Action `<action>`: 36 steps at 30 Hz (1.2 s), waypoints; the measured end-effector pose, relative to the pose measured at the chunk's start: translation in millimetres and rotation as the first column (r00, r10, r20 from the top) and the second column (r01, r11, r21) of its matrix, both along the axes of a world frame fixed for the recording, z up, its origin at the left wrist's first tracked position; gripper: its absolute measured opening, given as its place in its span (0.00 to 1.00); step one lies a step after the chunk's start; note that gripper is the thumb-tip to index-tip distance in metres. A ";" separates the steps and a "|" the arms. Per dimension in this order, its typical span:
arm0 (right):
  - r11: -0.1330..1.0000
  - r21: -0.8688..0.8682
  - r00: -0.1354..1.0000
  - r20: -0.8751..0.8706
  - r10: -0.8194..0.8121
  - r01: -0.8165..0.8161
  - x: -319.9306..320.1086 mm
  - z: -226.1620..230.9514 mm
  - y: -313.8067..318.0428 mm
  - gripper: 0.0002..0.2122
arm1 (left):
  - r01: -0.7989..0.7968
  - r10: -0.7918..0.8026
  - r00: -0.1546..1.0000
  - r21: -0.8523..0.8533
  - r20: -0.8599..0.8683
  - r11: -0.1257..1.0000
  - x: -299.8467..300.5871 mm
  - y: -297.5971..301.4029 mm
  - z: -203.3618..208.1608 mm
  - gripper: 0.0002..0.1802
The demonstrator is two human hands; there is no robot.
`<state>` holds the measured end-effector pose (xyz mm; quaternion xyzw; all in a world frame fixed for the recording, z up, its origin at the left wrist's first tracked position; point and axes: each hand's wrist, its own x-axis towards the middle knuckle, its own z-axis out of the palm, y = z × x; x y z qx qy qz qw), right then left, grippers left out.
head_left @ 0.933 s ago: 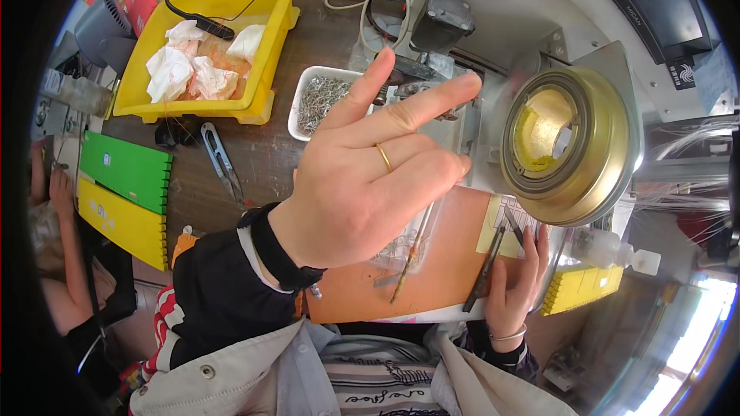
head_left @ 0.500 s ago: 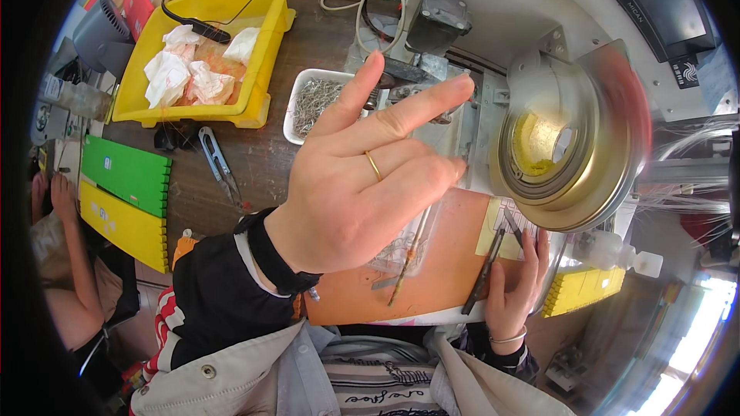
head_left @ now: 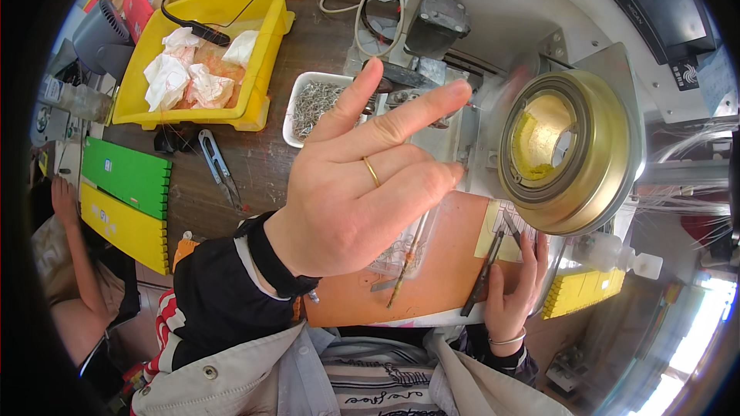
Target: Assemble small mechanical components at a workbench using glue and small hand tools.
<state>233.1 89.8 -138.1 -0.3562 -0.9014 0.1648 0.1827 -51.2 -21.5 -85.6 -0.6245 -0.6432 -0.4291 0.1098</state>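
Note:
My left hand point(head_left: 358, 185), wearing a thin gold ring, hovers over the work area beside a metal fixture point(head_left: 478, 131). Two of its fingers stretch out; the others bend together toward the fixture, and whatever their tips may hold is hidden. Right of it stands a round gold-coloured metal wheel point(head_left: 609, 162) with yellow residue inside its hollow centre. My right hand point(head_left: 520, 285) rests with straight fingers at the right edge of an orange board point(head_left: 439, 277). Beside that hand lie a dark slim tool point(head_left: 484, 273) and a printed paper point(head_left: 489, 235).
A white tray of small metal pieces point(head_left: 316, 104) and a yellow bin point(head_left: 258, 85) with crumpled tissues stand behind. Thread snips point(head_left: 216, 162) lie on the table. A thin stick point(head_left: 405, 270) crosses the board. A plastic bottle point(head_left: 609, 250) lies right. Another person's arm point(head_left: 81, 254) shows at left.
The wheel assembly has shifted slightly right, and its back plate, blurred before, now looks sharp. My left hand has barely moved; my right hand stays in place.

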 end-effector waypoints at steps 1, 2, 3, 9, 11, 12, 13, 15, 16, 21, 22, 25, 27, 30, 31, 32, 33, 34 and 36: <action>1.000 0.011 1.000 -0.009 -0.005 0.005 0.4 -1.1 1.1 0.27 | 0.001 -0.001 1.000 0.004 -0.002 1.000 -0.1 0.7 1.0 0.05; 1.000 0.020 1.000 -0.016 -0.011 0.011 1.2 -3.0 1.9 0.27 | 0.001 -0.001 1.000 0.006 -0.002 1.000 0.4 1.6 0.0 0.04; 1.000 0.018 1.000 -0.016 -0.010 0.011 1.0 -3.0 1.8 0.27 | 0.001 -0.001 1.000 0.005 -0.001 1.000 0.7 2.2 -0.7 0.04; 1.000 0.007 0.999 -0.030 -0.011 0.011 1.6 -4.4 3.1 0.27 | -0.001 0.001 1.000 0.006 -0.015 1.000 0.4 3.6 -0.6 0.04; 1.000 0.024 1.000 -0.013 0.003 -0.002 1.8 -3.9 3.8 0.28 | -0.006 0.006 1.000 0.020 -0.016 1.000 0.3 3.8 -0.8 0.04; 1.000 0.024 1.000 -0.013 0.004 -0.004 1.4 -3.7 3.8 0.28 | -0.007 0.007 1.000 0.020 -0.016 1.000 0.2 3.7 -0.4 0.04; 1.000 0.025 1.000 -0.016 -0.001 0.001 1.5 -2.0 3.2 0.28 | -0.007 0.007 1.000 0.027 -0.013 1.000 0.2 3.6 0.8 0.04; 1.000 0.018 1.000 -0.019 -0.003 0.004 2.0 -3.7 3.5 0.28 | -0.009 0.009 1.000 0.027 -0.010 1.000 0.9 4.4 -0.8 0.04; 1.000 0.016 1.000 -0.019 -0.007 0.007 2.1 -4.3 3.6 0.28 | -0.007 0.008 1.000 0.027 -0.013 1.000 0.9 4.7 -1.7 0.04; 1.000 0.000 1.000 -0.016 -0.012 0.012 0.0 -3.4 1.6 0.27 | -0.012 0.012 1.000 0.013 -0.028 1.000 0.2 1.8 -1.0 0.03; 1.000 0.006 1.000 -0.018 -0.008 0.009 -0.1 -3.6 0.9 0.27 | -0.013 0.013 0.999 0.005 -0.042 1.000 -0.2 0.3 -1.1 0.04; 1.000 0.021 0.999 -0.045 -0.006 0.007 2.1 -5.0 2.3 0.26 | -0.016 0.017 0.999 0.006 -0.050 1.000 -0.4 2.0 -3.6 0.05; 0.999 0.030 0.998 -0.062 -0.021 0.023 7.9 -6.8 1.4 0.26 | -0.005 0.005 0.999 0.013 -0.037 1.000 1.0 3.6 -2.3 0.06; 0.998 0.064 0.993 -0.114 0.013 -0.006 5.1 -1.0 1.5 0.23 | 0.004 -0.004 1.000 0.037 -0.007 0.999 1.6 6.1 -1.3 0.08; 0.997 0.072 0.989 -0.148 0.026 -0.015 5.5 -1.9 1.9 0.22 | -0.012 0.013 0.999 0.047 -0.033 0.999 1.4 7.6 -1.9 0.08; 0.997 0.075 0.982 -0.182 0.042 -0.028 8.5 -5.9 2.4 0.22 | -0.032 0.034 0.998 0.050 -0.058 0.998 2.1 8.2 -3.2 0.08; 0.996 0.087 0.977 -0.209 0.045 -0.027 9.3 -5.4 0.1 0.21 | -0.024 0.027 0.997 0.052 -0.070 0.998 0.1 6.6 -2.2 0.09; 0.984 0.167 0.977 -0.191 0.095 -0.063 7.5 -0.7 0.0 0.20 | -0.015 0.020 0.996 0.054 -0.083 0.998 -1.5 5.2 -1.1 0.09; 0.994 -0.001 0.982 -0.157 0.109 -0.110 3.4 9.7 -7.8 0.19 | -0.011 0.016 0.996 0.051 -0.092 0.999 -3.3 4.4 -2.5 0.07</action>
